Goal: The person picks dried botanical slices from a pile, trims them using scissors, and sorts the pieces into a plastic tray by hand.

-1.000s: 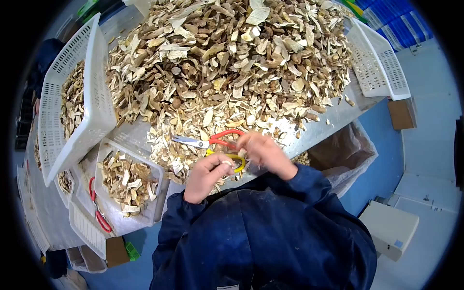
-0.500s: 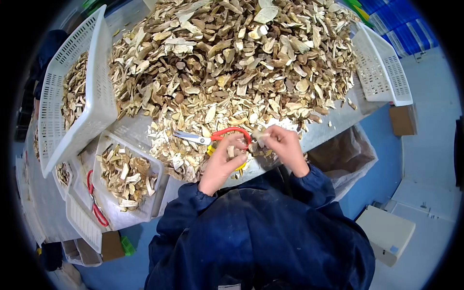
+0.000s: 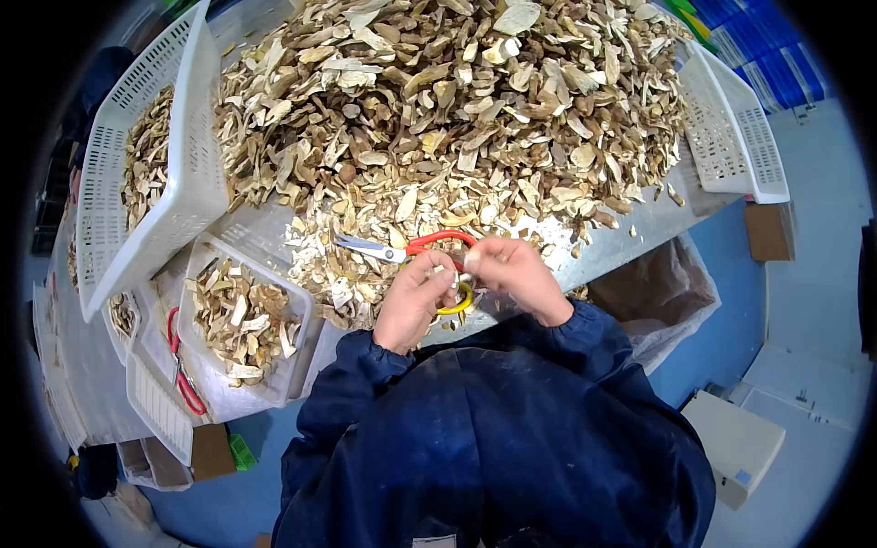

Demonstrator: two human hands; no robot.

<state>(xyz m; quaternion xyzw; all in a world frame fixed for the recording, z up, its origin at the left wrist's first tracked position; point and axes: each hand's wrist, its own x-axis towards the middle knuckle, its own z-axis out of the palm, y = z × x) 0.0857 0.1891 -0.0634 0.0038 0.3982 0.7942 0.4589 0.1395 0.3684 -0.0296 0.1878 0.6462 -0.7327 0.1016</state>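
Observation:
My left hand (image 3: 410,303) is closed, its thumb and fingers pinching a small pale dried mushroom slice (image 3: 439,268). Close to it on the right, my right hand (image 3: 523,279) is closed in a pinch; whatever lies between its fingertips is mostly hidden. Scissors with red handles (image 3: 442,237) lie behind the fingers, blades (image 3: 370,247) pointing left over the mushroom slices, the lower handle partly covered by my hands. A yellow ring-shaped handle (image 3: 468,298) shows just below my fingers. Beyond my hands rises a large heap of dried mushroom slices (image 3: 457,119).
A white perforated basket (image 3: 196,173) of slices stands tilted at left. Nearer is a clear tray (image 3: 306,315) of slices, beside red-handled scissors (image 3: 188,393). Another white basket (image 3: 731,128) sits at right, above a lined bin (image 3: 662,306) by the table's front edge.
My right hand has moved left, bringing its fingertips close to my left hand. My left fingers have drawn together into a pinch. The view has shifted slightly.

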